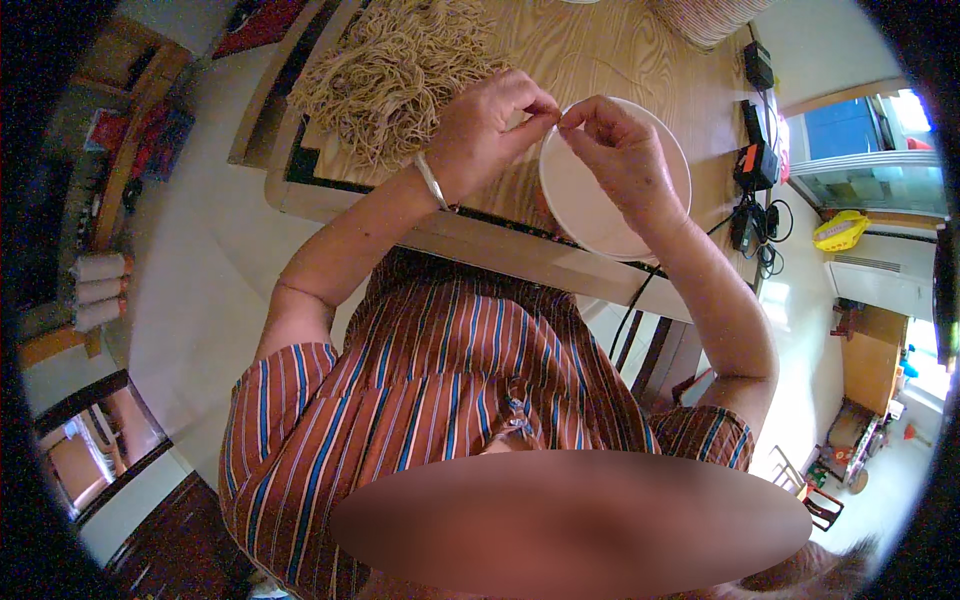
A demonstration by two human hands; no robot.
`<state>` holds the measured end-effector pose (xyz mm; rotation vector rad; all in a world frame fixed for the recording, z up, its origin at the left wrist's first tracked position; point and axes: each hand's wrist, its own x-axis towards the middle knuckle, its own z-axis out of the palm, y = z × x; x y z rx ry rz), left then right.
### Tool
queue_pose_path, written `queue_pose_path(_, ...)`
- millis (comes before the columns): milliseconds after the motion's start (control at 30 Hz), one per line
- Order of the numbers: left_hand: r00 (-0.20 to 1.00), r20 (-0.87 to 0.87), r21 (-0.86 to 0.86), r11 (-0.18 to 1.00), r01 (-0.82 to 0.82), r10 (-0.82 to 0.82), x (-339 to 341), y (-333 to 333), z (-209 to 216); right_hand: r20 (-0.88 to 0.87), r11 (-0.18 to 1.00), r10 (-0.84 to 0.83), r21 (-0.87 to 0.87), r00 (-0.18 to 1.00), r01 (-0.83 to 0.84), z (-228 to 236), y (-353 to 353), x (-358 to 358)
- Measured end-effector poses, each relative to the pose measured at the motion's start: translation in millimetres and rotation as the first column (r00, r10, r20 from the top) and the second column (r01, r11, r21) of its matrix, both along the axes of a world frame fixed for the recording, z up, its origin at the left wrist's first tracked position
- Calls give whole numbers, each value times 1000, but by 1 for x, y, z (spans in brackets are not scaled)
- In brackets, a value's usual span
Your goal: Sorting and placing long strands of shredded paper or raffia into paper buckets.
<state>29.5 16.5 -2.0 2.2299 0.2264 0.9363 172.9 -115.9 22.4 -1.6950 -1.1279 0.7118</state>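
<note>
My left hand (488, 128), with a silver bangle (432, 182) at its wrist, is closed in a pinch above the wooden table (590, 40). Thumb and forefinger of my right hand (628, 160) are pinched too, and the fingertips of both hands almost meet. Whatever they hold is too thin or small to make out. A tangled heap of beige strands, like cord or yarn, (385, 75) lies just beyond and left of my left hand. Below my right hand stands a round white tub (590, 215), partly hidden by that hand and wrist.
A coiled-rope basket or bundle (710, 18) sits at the table's far right. Black power adapters (757, 165) and loose cables (768, 228) line the right edge. A yellow bag (840, 230) lies farther right. Several rolled bundles (100, 292) are at far left.
</note>
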Motion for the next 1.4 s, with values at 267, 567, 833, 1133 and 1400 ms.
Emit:
queue_pose_path(267, 998, -52, -285, 958, 31, -47, 0, -1, -1, 18, 1000, 1, -1, 1000, -1, -1, 1, -2)
queue_pose_path(567, 999, -20, -429, 903, 19, -30, 1, -4, -13, -23, 1000, -4, -29, 1000, 4, 0, 0, -4)
queue_pose_path(833, 998, 24, -185, 981, -57, 62, -5, -12, -9, -36, 997, -52, -58, 998, 50, 3, -1, -11)
queue_pose_path(1133, 999, 16, -267, 963, -45, 51, -6, -16, -15, -33, 991, -74, -118, 997, 69, 6, -1, -11)
queue_pose_path(1400, 993, 14, -178, 977, -114, 118, -2, -24, -6, 61, 999, -52, 3, 997, 51, -8, -2, -5)
